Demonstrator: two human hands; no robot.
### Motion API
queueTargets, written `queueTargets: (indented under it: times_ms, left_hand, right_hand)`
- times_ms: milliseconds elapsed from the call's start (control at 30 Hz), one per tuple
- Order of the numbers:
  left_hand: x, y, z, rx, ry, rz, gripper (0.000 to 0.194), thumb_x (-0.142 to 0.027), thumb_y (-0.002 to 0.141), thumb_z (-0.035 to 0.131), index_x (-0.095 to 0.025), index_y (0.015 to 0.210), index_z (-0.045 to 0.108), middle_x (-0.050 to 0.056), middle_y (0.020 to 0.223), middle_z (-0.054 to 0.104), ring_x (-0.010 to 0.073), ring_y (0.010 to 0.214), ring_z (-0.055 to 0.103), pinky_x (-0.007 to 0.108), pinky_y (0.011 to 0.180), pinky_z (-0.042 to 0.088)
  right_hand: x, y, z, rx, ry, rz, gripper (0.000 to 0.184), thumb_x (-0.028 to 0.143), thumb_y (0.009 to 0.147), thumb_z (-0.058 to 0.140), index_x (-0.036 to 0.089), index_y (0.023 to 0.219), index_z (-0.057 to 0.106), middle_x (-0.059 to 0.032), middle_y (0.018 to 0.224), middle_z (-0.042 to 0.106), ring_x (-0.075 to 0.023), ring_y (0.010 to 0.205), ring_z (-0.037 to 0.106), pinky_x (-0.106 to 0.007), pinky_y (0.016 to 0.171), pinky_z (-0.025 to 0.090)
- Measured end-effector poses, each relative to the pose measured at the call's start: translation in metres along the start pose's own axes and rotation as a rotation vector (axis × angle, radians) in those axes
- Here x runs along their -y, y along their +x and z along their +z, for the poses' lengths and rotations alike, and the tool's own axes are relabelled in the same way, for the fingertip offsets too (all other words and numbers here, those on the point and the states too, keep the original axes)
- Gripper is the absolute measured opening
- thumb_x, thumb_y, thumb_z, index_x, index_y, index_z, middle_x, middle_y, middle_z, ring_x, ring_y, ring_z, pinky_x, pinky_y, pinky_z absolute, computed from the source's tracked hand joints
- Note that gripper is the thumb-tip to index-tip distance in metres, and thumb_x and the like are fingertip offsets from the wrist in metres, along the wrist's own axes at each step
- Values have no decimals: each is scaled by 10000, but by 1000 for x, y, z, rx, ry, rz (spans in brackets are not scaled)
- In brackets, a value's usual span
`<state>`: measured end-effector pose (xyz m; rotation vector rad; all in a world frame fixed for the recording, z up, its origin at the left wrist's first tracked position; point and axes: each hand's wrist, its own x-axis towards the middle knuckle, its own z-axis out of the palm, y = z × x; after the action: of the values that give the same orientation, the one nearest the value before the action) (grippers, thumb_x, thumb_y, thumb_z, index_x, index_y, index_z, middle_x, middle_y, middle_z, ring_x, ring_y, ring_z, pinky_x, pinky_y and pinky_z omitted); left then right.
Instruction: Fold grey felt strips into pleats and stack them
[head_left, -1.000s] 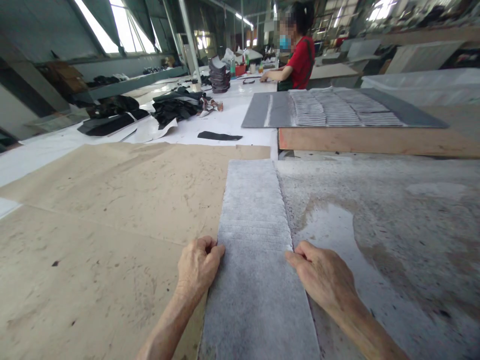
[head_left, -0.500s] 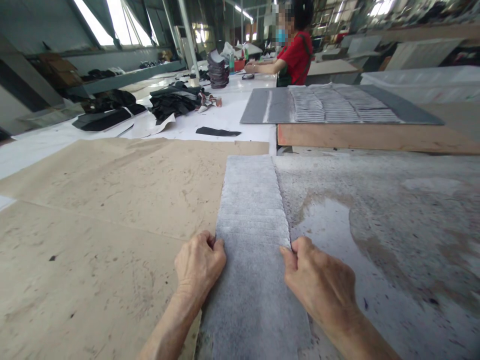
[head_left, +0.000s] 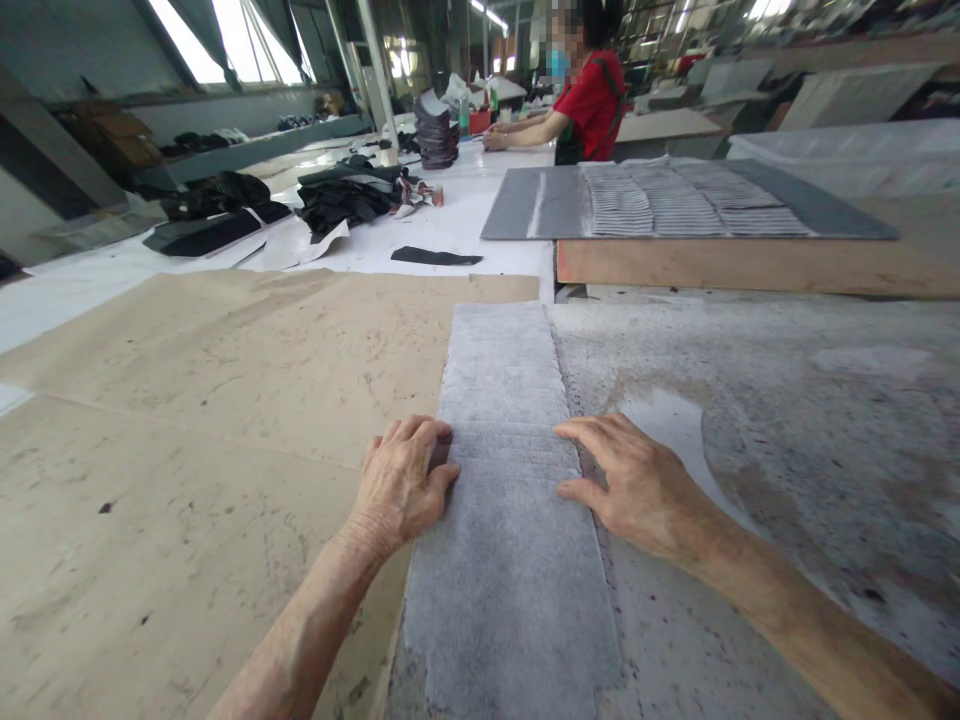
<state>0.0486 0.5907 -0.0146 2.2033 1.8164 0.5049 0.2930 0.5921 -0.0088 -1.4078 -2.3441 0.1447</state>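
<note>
A long band of overlapping grey felt-like sheets (head_left: 502, 560) runs away from me along the table, with several stepped edges across its middle. At its left edge rests my left hand (head_left: 405, 475), thumb and fingers apart, the fingertips touching the band. My right hand (head_left: 622, 480) is at the opposite edge, thumb and forefinger spread over the stepped part. Neither hand grips anything. Whether the right fingertips press on the sheets or hover just above, I cannot tell.
Brown paper (head_left: 225, 400) covers the left side; a stained grey tabletop (head_left: 787, 400) lies right. Beyond stands a grey board (head_left: 517, 210) bearing rows of grey strips (head_left: 682, 205). Black pieces (head_left: 349, 205) and a dark strip (head_left: 435, 257) lie ahead. A person in red (head_left: 596, 105) works farther back.
Both hands have let go of the sheet edges they pinched and moved a little forward, their fingers opening. The sheet lies flat among the others.
</note>
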Motion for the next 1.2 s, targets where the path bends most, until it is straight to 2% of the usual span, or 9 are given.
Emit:
queueTargets:
  times_ms: [133, 200, 300, 367, 433, 533, 667, 1033, 1200]
  left_hand:
    - [3, 15, -3, 102, -116, -54, 311, -241, 668, 583, -200, 975, 550, 38, 932, 589, 217, 913, 524, 350, 805, 386]
    - [4, 20, -3, 142, -195, -137, 326, -235, 617, 609, -196, 935, 551, -3, 765, 561, 186, 778, 526, 298, 700, 391]
    - [4, 18, -1, 168, -277, -278, 180, -285, 598, 611, -187, 732, 542, -48, 578, 463, 137, 574, 464, 249, 541, 333]
    - [6, 12, 0, 169, -326, -336, 180, -337, 628, 586, -184, 612, 494, -54, 524, 431, 122, 525, 436, 237, 499, 298]
    - [8, 2, 1, 163, -384, -374, 227, -376, 658, 563, -183, 576, 476, -52, 504, 431, 117, 511, 430, 231, 488, 286]
    - [12, -11, 3, 143, -431, -414, 245, -402, 691, 527, -180, 588, 517, -39, 510, 467, 125, 525, 449, 231, 492, 288]
    - [13, -15, 4, 129, -407, -450, 253, -404, 692, 504, -181, 577, 542, -31, 513, 475, 134, 537, 456, 230, 494, 284]
    - [16, -10, 6, 118, -446, -443, 207, -350, 638, 516, -182, 516, 506, -40, 464, 420, 118, 484, 409, 223, 469, 279]
    - [12, -9, 5, 109, -375, -442, 208, -339, 638, 517, -188, 502, 477, -39, 464, 419, 122, 488, 420, 227, 468, 277]
  right_hand:
    - [-2, 11, -1, 120, 52, 41, 359, 154, 626, 669, 177, 969, 565, -35, 901, 619, -199, 882, 525, -321, 761, 426]
    - [1, 14, -2, 175, 60, 153, 303, 160, 609, 669, 188, 897, 582, -12, 812, 601, -171, 791, 529, -277, 681, 406]
    - [8, 12, -3, 233, 69, 383, 121, 215, 621, 656, 200, 688, 557, 28, 661, 562, -127, 623, 502, -239, 555, 342]
    - [12, 6, -2, 240, 107, 493, 173, 271, 645, 635, 198, 575, 494, 41, 573, 530, -113, 547, 472, -237, 516, 311]
    - [15, -2, -1, 235, 162, 551, 249, 334, 673, 602, 200, 528, 449, 44, 515, 497, -108, 506, 446, -237, 500, 298]
    - [18, -12, 2, 207, 205, 579, 325, 395, 719, 524, 205, 492, 390, 46, 449, 421, -107, 455, 389, -239, 468, 270]
    - [18, -14, 6, 149, 181, 604, 357, 380, 733, 476, 203, 458, 331, 43, 420, 364, -104, 424, 340, -240, 444, 249]
    - [21, -6, 4, 188, 202, 687, 307, 331, 693, 518, 205, 441, 396, 44, 417, 390, -113, 444, 389, -243, 468, 268]
    - [21, -3, 5, 200, 148, 691, 286, 310, 689, 534, 207, 443, 430, 38, 420, 425, -117, 449, 409, -243, 469, 276]
